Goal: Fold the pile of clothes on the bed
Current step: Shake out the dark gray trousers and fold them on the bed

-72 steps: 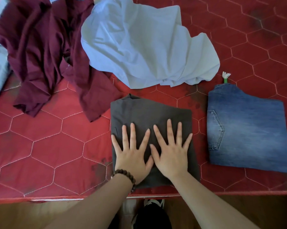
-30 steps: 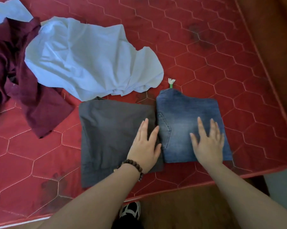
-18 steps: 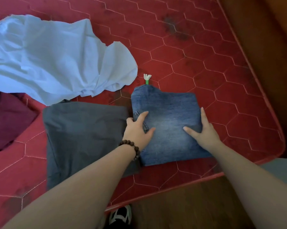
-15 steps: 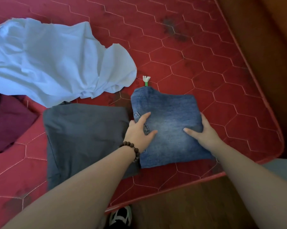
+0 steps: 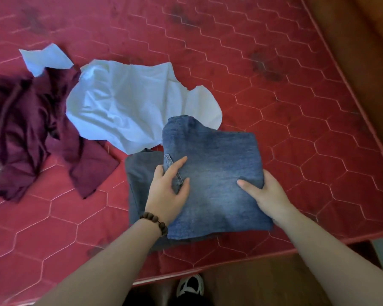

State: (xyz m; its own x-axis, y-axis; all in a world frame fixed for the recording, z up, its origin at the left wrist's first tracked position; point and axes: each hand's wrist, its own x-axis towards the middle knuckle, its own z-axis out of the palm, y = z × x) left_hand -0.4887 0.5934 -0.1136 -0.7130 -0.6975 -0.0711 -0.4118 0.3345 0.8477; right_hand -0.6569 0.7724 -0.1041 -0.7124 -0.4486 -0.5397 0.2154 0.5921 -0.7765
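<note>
Two folded garments are lying stacked near the bed's (image 5: 296,107) front edge, and their overlap is what the coming move is turning on: the folded jeans (image 5: 214,173) are sitting over the right part of the folded grey garment (image 5: 137,180), which is showing only at their 9 o'clock side. At 10 o'clock from the stack, the pale blue shirt (image 5: 128,109) is lying crumpled and unfolded, with the maroon garment (image 5: 27,129) heaped further toward 9 o'clock. The right hand (image 5: 267,195) is gripping the jeans' 3 o'clock edge, thumb on top and fingers hidden beneath; the left hand (image 5: 168,188) is holding their 9 o'clock edge, thumb and forefinger showing on top. Both are equally near, so squaring the jeans leftward over the grey piece looks likely.
</note>
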